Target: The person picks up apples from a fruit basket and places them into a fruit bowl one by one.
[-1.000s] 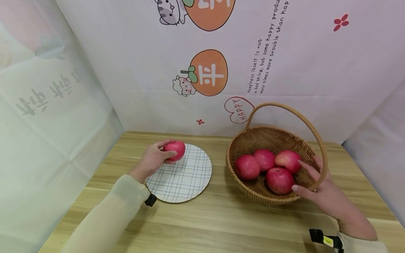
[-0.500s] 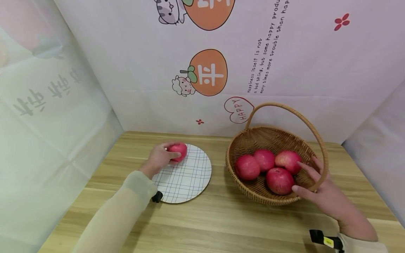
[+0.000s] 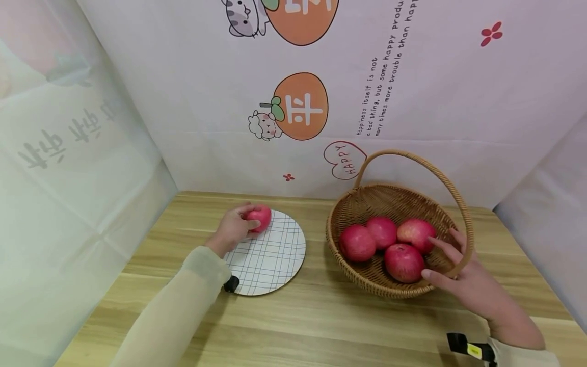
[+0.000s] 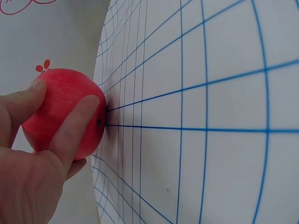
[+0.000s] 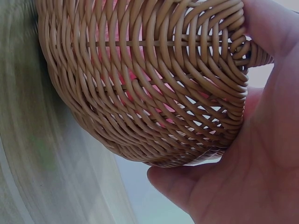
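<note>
Head view, left hand (image 3: pixel 233 230) curled round apple (image 3: pixel 259 217)

The wooden table (image 3: pixel 298 326) carries a round checked plate (image 3: pixel 275 260) on its left half and a wicker basket (image 3: pixel 367 278) on its right half, set apart.

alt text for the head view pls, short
A person's left hand holds a red apple on the far edge of a grid-patterned plate, while the right hand grips the rim of a wicker basket holding four red apples, all on a wooden table.
</note>
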